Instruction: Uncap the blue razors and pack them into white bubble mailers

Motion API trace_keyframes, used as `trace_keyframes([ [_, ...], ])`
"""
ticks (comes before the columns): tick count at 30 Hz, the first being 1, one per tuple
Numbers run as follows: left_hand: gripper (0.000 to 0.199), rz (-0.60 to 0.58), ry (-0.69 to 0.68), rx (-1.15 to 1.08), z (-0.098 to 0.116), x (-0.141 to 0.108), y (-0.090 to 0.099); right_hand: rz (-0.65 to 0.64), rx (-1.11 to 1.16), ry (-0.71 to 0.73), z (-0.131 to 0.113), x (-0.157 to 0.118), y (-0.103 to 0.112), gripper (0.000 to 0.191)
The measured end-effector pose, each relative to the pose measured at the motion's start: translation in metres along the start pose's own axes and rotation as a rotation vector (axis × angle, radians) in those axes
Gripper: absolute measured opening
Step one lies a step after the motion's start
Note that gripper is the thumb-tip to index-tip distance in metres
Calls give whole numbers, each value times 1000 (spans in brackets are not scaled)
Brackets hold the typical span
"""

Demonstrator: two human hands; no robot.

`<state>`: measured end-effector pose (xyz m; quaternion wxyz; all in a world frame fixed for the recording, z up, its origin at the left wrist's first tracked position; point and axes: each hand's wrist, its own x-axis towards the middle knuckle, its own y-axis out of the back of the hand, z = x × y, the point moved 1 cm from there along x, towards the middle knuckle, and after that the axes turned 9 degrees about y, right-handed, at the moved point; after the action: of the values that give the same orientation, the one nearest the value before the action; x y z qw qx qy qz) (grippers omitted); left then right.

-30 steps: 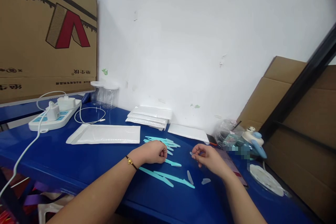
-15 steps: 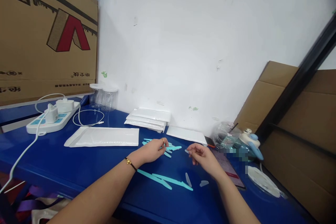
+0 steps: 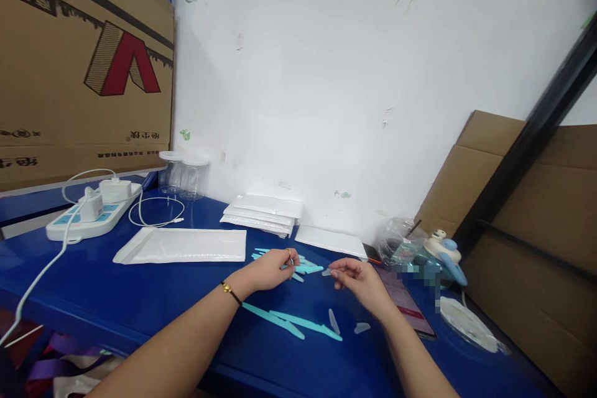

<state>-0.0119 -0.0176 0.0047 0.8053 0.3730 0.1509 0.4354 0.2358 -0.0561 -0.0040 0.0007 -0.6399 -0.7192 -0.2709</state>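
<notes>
My left hand [image 3: 278,267] is closed on a turquoise eyebrow razor [image 3: 310,269], whose blade end points right. Pinched in the fingertips of my right hand [image 3: 353,280] is a clear blade cap [image 3: 326,272], close to the razor's tip; whether they touch I cannot tell. Several more turquoise razors [image 3: 262,251] lie behind and under my left hand, partly hidden by it. Nearer the front, two razors [image 3: 305,324] lie crossing on the table. Beside them rest a clear cap [image 3: 334,321] and another cap [image 3: 362,328].
White padded mailers are stacked [image 3: 261,211] by the wall, with one mailer [image 3: 186,245] at left and another mailer [image 3: 330,240] at right. A power strip [image 3: 100,217] with cables sits far left. A phone [image 3: 410,305] lies beside my right hand.
My right hand has moved slightly left, bringing the clear cap close to the razor's tip. The razor in my left hand has tilted to lie more level.
</notes>
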Motion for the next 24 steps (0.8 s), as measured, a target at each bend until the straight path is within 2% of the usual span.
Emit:
trace_keyframes([
  [7,19,7,-7,46,2,-2,1,-1,-6,-11,-5,-1,-4,40],
  [15,18,-18,-57,-35,6,-2,-3,-24,66,-9,-9,1,-26,40],
  [19,20,76,29,139,0,3,0,-16,-92,10,-8,-1,-14,37],
  [21,20,170,77,265,-4,4,5,-116,-220,62,-11,-5,-2,27],
  [24,24,272,76,306,-4,2,11,-440,-260,87,-20,-13,8,17],
])
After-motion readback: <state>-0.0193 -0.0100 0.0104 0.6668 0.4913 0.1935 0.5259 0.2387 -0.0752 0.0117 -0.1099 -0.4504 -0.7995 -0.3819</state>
